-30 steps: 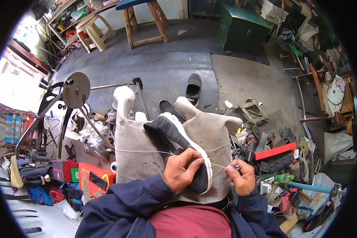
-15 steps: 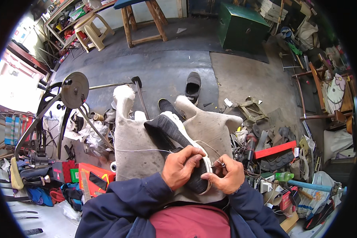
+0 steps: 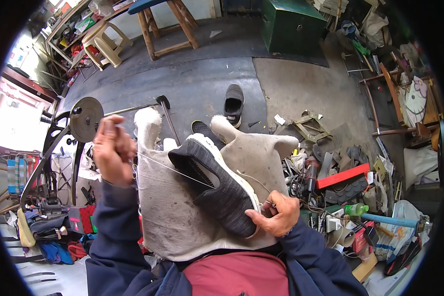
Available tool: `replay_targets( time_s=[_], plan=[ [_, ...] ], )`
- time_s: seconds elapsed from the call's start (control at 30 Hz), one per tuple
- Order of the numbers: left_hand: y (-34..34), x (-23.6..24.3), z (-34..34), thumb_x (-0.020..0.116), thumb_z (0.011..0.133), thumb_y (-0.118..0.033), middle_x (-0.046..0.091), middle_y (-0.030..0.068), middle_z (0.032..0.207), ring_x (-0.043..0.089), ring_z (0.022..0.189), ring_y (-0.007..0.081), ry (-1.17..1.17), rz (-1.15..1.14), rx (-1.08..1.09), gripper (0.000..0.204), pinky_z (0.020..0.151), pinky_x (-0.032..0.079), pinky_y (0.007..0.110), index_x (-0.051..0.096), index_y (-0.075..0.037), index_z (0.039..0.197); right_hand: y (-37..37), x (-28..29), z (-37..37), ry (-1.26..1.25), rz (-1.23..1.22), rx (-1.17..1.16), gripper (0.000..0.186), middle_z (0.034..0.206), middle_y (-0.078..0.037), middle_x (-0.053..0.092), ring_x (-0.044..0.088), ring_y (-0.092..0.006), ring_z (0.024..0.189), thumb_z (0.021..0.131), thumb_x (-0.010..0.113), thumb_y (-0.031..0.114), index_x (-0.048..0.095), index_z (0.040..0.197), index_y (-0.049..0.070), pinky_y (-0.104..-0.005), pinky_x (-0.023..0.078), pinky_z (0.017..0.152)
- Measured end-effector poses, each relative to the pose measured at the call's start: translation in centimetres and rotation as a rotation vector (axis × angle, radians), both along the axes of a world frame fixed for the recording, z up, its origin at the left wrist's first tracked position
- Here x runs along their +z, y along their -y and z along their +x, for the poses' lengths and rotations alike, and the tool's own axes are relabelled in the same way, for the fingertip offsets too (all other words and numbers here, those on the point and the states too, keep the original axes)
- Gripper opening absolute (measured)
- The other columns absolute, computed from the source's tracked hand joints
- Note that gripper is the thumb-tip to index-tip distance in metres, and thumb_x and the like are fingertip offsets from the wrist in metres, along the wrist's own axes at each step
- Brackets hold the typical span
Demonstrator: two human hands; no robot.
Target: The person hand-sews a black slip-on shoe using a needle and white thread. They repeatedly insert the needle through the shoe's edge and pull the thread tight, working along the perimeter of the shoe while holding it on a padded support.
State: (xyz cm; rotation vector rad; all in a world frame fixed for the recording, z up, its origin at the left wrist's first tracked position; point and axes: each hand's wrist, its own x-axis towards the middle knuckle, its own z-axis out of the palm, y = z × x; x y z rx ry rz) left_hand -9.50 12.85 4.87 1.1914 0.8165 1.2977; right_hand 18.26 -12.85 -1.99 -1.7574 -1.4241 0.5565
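Note:
A dark grey knit sneaker (image 3: 224,195) with a white sole lies tilted across my lap, its toe toward me. My right hand (image 3: 277,215) is closed at the toe, the thumb pressed on the sole's edge; a small dark thing between the curled fingers is too small to name. Out to the left, my left hand (image 3: 114,150) is raised and slightly blurred, fingers curled on a white thread (image 3: 175,170). That thread runs taut into the shoe's opening. A pale cord (image 3: 253,180) loops beside the sole near my right hand.
A stained grey cloth (image 3: 165,217) covers my lap. A black hand-cranked machine (image 3: 86,120) stands at left. Another dark shoe (image 3: 234,103) sits on the floor ahead. Tools and scraps crowd the right, around a red bar (image 3: 343,176). Farther off are a green chest (image 3: 293,29) and stools.
My left hand has left the shoe and swung up and left, drawing the thread with it. My right hand stays at the toe. The view has shifted slightly.

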Motion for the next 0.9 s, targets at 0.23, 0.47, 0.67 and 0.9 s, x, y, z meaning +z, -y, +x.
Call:
replay_targets(
  time_s=[0.23, 0.47, 0.67, 0.9],
  plan=[
    [-4.0, -1.6, -7.0, 0.050, 0.110, -0.025, 0.025, -0.0073, 0.056, 0.020, 0.042, 0.0040, 0.013, -0.041, 0.072, 0.025, 0.039, 0.026, 0.024, 0.063, -0.004, 0.110, -0.2, -0.6, 0.0, 0.004, 0.027, 0.018, 0.045, 0.054, -0.005, 0.059, 0.057, -0.0181, 0.043, 0.068, 0.093, 0.028, 0.053, 0.063, 0.008, -0.0302, 0.043, 0.042],
    [-3.8, -4.6, -10.6, 0.051, 0.109, -0.028, 0.025, -0.0076, 0.054, 0.019, 0.040, 0.0045, -0.073, -0.201, 0.225, 0.025, 0.036, 0.024, 0.024, 0.060, -0.004, 0.106, -0.3, -1.2, 0.0, -0.038, 0.029, 0.048, 0.044, 0.053, -0.006, 0.058, 0.057, -0.0226, 0.043, 0.073, 0.089, 0.027, 0.051, 0.063, 0.008, -0.0344, 0.045, 0.043],
    [-3.9, -5.3, -14.2, 0.052, 0.107, -0.030, 0.041, -0.0018, 0.062, 0.043, 0.049, 0.0117, -0.117, -0.279, 0.021, 0.026, 0.043, 0.043, 0.032, 0.059, -0.008, 0.096, 0.0, -0.7, 0.2, -0.068, 0.045, 0.033, 0.040, 0.056, -0.007, 0.060, 0.059, -0.0200, 0.045, 0.072, 0.091, 0.025, 0.055, 0.065, 0.007, -0.0316, 0.045, 0.044],
    [0.4, -0.1, -10.8, 0.063, 0.099, -0.025, 0.062, 0.0073, 0.094, 0.057, 0.080, 0.0153, -1.439, 0.511, 0.207, 0.022, 0.073, 0.049, 0.029, 0.059, -0.004, 0.102, 0.5, -0.4, 0.4, -0.080, 0.088, 0.030, 0.042, 0.061, -0.007, 0.060, 0.061, -0.0252, 0.051, 0.078, 0.087, 0.036, 0.056, 0.068, 0.008, -0.0362, 0.045, 0.047]
  ],
)
